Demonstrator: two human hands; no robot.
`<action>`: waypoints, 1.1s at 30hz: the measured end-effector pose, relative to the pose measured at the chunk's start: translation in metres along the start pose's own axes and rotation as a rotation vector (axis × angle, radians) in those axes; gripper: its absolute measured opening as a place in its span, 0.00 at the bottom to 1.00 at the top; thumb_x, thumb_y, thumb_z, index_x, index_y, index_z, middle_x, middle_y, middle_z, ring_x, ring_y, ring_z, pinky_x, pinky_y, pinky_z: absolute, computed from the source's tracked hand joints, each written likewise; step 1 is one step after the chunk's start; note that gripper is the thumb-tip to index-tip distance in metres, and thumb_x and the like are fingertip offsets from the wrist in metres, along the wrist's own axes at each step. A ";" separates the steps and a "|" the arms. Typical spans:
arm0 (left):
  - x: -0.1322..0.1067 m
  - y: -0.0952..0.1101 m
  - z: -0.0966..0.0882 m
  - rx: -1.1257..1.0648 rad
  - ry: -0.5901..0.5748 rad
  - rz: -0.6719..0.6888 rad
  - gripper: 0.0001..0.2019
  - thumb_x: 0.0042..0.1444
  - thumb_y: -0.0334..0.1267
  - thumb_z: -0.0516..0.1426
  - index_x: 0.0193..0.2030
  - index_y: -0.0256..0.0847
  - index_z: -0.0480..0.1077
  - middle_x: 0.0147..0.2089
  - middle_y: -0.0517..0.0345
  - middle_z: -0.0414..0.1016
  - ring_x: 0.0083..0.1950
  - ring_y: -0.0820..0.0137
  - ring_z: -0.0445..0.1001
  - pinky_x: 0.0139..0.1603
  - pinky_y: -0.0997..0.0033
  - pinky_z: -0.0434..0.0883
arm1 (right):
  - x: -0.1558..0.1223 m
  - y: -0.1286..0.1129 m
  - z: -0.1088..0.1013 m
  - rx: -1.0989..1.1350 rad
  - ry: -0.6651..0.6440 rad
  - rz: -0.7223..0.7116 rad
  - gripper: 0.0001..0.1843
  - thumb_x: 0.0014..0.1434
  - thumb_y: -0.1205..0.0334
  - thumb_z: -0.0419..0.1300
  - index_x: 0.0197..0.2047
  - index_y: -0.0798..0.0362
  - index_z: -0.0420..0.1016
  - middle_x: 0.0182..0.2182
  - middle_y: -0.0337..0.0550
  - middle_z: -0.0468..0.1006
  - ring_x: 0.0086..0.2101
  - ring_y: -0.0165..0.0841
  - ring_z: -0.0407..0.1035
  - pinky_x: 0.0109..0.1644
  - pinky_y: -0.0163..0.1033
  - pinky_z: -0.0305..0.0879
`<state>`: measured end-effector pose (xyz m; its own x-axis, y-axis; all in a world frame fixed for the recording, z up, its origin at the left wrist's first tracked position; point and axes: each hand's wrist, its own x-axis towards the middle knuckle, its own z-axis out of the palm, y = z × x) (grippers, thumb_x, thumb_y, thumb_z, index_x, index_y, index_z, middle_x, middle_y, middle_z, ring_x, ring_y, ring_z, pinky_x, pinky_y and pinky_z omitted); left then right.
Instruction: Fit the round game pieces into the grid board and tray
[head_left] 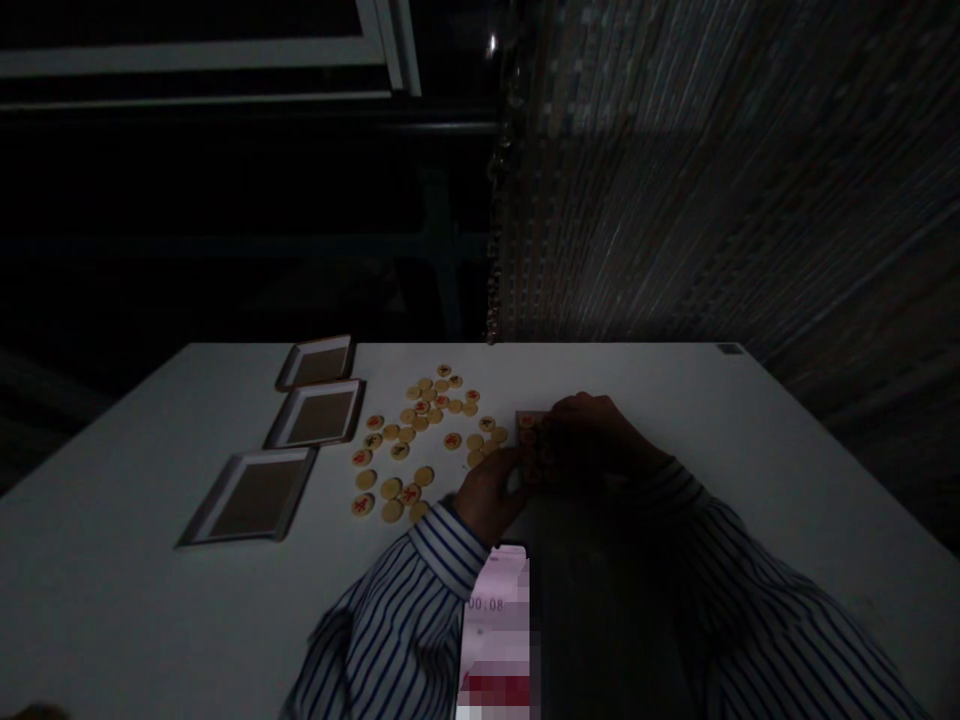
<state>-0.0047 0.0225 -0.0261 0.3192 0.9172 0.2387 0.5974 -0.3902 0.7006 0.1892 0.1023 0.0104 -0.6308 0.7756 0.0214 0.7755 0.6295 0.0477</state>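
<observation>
Between the left hand [487,497] and right hand [596,432], whose fingers' grip I couldn't tell in the gloom, Chinese chess pieces [528,437] boxed mid-desk [750,450] looked light, hard, best lifted by their rims.

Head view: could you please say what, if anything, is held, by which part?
Left hand apparently holds the xiangqi box by its left edge; right hand, unclear.

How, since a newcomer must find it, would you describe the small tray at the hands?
On the white table, look just right of the scattered round pieces. There, with the left hand at its left edge and the right hand partly covering it, is the small tray. Unlike the three trays farther left, it shows red-marked pieces set close together inside.
</observation>
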 end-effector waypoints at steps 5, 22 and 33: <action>-0.001 -0.003 0.002 0.010 0.005 -0.001 0.20 0.47 0.31 0.56 0.50 0.38 0.64 0.49 0.48 0.70 0.50 0.64 0.68 0.51 0.62 0.66 | 0.000 0.002 0.005 0.006 0.012 0.008 0.15 0.51 0.58 0.56 0.43 0.47 0.72 0.42 0.45 0.72 0.38 0.36 0.64 0.33 0.36 0.51; -0.001 -0.002 0.001 0.028 -0.008 -0.018 0.20 0.46 0.31 0.56 0.49 0.38 0.64 0.50 0.48 0.70 0.51 0.64 0.68 0.51 0.62 0.66 | -0.007 0.014 -0.005 -0.009 0.016 0.002 0.15 0.57 0.57 0.50 0.44 0.51 0.71 0.40 0.48 0.73 0.39 0.36 0.65 0.35 0.37 0.54; -0.002 -0.002 -0.001 0.021 0.006 0.016 0.20 0.47 0.31 0.56 0.49 0.37 0.64 0.49 0.47 0.70 0.50 0.64 0.68 0.51 0.61 0.67 | -0.008 0.012 -0.004 -0.015 -0.006 0.011 0.13 0.55 0.61 0.52 0.43 0.52 0.71 0.39 0.49 0.73 0.39 0.37 0.65 0.37 0.39 0.54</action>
<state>-0.0069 0.0218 -0.0275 0.3239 0.9114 0.2539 0.6075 -0.4061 0.6826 0.2038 0.1037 0.0146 -0.6222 0.7827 0.0158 0.7819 0.6203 0.0627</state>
